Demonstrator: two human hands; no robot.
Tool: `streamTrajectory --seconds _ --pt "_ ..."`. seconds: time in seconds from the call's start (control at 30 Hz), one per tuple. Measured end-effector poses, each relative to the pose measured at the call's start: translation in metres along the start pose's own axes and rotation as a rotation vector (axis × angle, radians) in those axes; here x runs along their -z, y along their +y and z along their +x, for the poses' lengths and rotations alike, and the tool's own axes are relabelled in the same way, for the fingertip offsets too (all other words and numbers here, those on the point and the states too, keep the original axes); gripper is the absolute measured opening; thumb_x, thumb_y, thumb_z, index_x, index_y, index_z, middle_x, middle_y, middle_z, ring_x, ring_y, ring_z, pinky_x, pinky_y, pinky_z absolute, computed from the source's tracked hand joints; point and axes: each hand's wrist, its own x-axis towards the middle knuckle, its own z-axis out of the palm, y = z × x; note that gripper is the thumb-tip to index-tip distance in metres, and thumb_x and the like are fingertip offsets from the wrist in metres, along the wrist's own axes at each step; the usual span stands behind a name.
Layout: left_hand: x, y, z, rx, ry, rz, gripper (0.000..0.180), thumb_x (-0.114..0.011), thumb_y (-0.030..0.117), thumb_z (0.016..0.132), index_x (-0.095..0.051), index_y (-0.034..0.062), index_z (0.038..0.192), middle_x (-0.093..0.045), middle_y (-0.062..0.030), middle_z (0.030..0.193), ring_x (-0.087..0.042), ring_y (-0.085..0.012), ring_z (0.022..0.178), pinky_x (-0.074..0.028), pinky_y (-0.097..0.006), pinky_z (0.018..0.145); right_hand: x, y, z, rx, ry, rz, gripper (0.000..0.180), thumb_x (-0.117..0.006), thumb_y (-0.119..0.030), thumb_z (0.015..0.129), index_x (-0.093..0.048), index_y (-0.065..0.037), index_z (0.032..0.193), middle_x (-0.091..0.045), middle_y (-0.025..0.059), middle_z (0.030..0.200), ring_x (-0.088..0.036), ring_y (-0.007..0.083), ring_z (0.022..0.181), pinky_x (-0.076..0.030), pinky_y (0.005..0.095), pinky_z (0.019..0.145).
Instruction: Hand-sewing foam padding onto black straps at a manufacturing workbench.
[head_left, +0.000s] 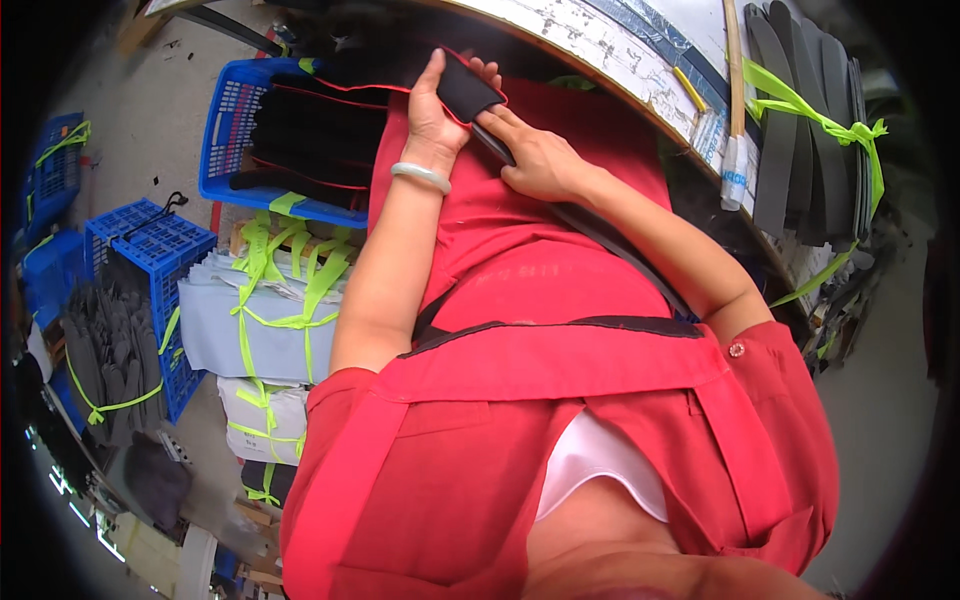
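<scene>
A black fabric piece with red edging (468, 92) lies across the palm of my left hand (432, 118), whose fingers curl up around its far side and whose thumb points up. My right hand (540, 160) is closed on a dark grey strip (496, 146), its fingertips against the near end of the black piece. The strip runs back beneath my right forearm toward my body. Whether its tip sits inside the fabric is hidden by my fingers. More red-edged black fabric stretches left from my left hand toward a blue basket (208, 165).
Several black pieces (310, 130) fill that basket. Below it stand bundles of pale sheets (215, 320) tied with lime-green straps. Dark grey strips (110, 350) hang beside a blue crate (150, 225) at left. A white worktable edge (600, 60) and tied grey strips (800, 130) border the right.
</scene>
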Motion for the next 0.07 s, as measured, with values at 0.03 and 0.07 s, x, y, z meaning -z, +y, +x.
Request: streamTrajectory --seconds 0.03,0.07 --pt "0.021 0.0 0.008 -0.003 0.01 -0.011 0.048 -0.06 0.037 0.092 -0.052 -0.0055 0.113 -0.063 -0.0134 0.092 -0.061 -0.0298 0.101 -0.045 -0.047 0.099 -0.001 -0.002 -0.007 -0.019 -0.029 -0.02 0.06 -0.055 -0.009 0.073 -0.042 -0.012 0.132 -0.043 0.0116 0.138 -0.057 0.0383 0.11 -0.05 0.0485 0.086" --pt "0.044 -0.001 0.016 0.116 -0.238 -0.147 0.051 -0.062 0.036 0.091 -0.05 -0.005 0.117 -0.063 -0.0166 0.097 -0.057 -0.0327 0.108 -0.043 -0.046 0.102 -0.004 -0.005 -0.015 -0.021 -0.045 -0.018 0.06 -0.055 -0.009 0.073 -0.042 -0.012 0.132 -0.043 0.0116 0.138 -0.057 0.0383 0.11 -0.05 0.0485 0.086"
